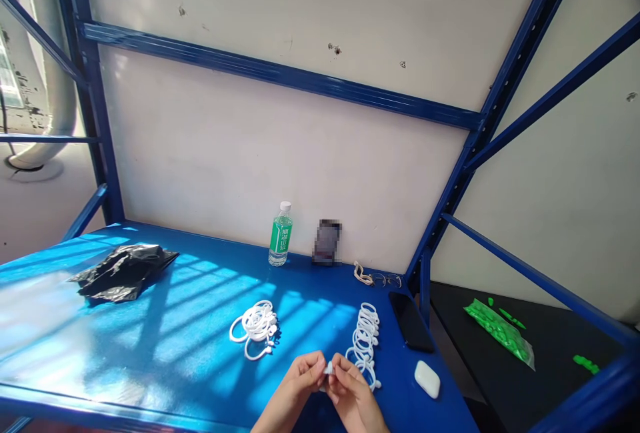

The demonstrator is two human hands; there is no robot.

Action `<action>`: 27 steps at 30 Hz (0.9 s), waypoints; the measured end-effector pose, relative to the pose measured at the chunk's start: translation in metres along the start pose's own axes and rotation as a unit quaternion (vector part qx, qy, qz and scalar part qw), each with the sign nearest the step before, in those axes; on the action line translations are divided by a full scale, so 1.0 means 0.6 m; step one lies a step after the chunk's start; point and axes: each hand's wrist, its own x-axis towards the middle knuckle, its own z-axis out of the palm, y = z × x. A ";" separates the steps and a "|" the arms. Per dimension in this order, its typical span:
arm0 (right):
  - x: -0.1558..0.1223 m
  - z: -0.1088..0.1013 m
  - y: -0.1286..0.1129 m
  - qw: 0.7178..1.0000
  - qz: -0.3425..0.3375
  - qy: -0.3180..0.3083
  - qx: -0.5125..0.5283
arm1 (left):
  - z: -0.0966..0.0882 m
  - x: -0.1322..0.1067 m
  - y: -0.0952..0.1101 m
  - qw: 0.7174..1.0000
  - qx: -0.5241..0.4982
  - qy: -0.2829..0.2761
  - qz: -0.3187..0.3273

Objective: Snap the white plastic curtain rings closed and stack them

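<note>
My left hand (pixel 307 374) and my right hand (pixel 350 386) meet at the front of the blue table, fingertips pinched together. Between them is a white plastic ring (pixel 329 368), mostly hidden by the fingers; only a small part shows. Just beyond my right hand, several white rings (pixel 366 333) lie overlapping in a row. To the left and farther back sits a loose heap of similar white rings (pixel 259 321), with small knobs on their ends.
The blue table (pixel 200 339) also carries a black plastic bag (pixel 127 273), a water bottle (pixel 281 236), a blurred dark object (pixel 327 243), glasses (pixel 387 280), a black phone (pixel 411 321) and a white case (pixel 427 379). Blue frame posts (pixel 450 183) rise at the right.
</note>
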 end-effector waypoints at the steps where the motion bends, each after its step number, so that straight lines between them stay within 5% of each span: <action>1: 0.001 -0.005 0.003 1.000 0.005 0.004 0.013 | 0.001 0.001 -0.001 1.000 -0.005 -0.001 0.007; 14: 0.010 -0.013 0.010 0.994 0.011 0.001 0.107 | 0.001 0.013 -0.006 0.996 -0.061 0.062 0.018; 18: -0.001 -0.009 -0.017 0.999 -0.026 0.010 -0.045 | -0.001 0.009 0.002 0.992 0.070 0.080 0.063; 21: -0.007 -0.017 -0.056 0.969 -0.088 0.053 -0.226 | -0.012 -0.004 0.025 0.973 0.162 0.120 0.114; 23: -0.008 -0.033 -0.084 0.924 -0.136 0.092 -0.345 | -0.025 -0.015 0.048 0.939 0.255 0.161 0.163; 27: -0.004 -0.080 -0.124 0.828 -0.205 0.170 -0.494 | -0.066 -0.032 0.095 0.786 0.488 0.253 0.283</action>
